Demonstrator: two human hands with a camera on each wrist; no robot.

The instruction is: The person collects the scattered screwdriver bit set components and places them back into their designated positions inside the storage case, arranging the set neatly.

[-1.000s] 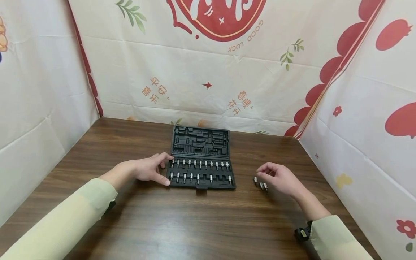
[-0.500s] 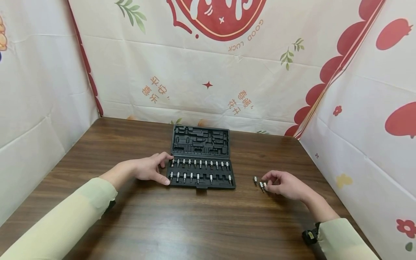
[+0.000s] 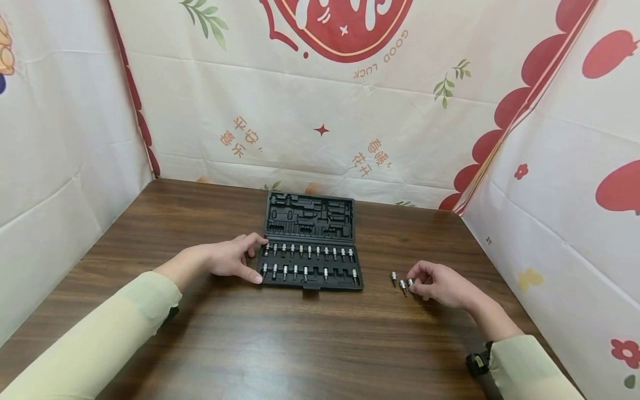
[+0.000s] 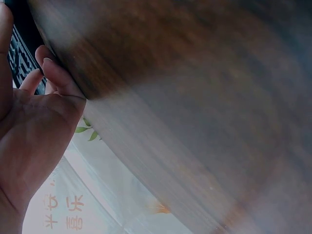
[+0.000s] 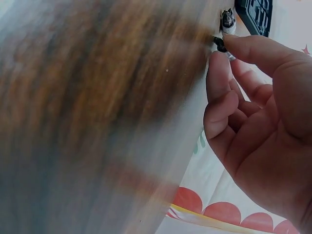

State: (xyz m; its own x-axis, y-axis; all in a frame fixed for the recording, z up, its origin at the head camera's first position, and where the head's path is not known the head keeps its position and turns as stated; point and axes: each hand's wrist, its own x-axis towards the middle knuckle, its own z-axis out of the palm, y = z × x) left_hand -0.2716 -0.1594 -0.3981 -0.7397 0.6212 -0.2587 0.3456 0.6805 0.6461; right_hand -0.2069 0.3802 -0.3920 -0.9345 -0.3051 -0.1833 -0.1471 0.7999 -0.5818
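Note:
A black bit socket case (image 3: pixel 310 289) lies unfolded on the table, with two rows of silver-and-black bit sockets in its near half. At its left side, my left hand (image 3: pixel 234 259) is spread, thumb on the front corner and index finger by the hinge end. Right of the case, my right hand (image 3: pixel 440 284) pinches a bit socket (image 3: pixel 410 282) between thumb and fingers. In the right wrist view, the pinched socket's dark tip (image 5: pixel 220 44) shows between the fingertips. Two more bit sockets, one farther back (image 3: pixel 394 277) and one nearer (image 3: pixel 403 286), lie beside that hand.
The case's moulded lid (image 3: pixel 310 218) lies back toward the printed cloth (image 3: pixel 300 100) behind the wooden table (image 3: pixel 280 344). Cloth walls stand at left and right. Several slots in the case's front row hold nothing. Each wrist wears a dark device.
My right hand has shifted right and slightly down from above the loose sockets to the rightmost one, now pinched and slightly apart from its neighbour. My left hand stays at the case.

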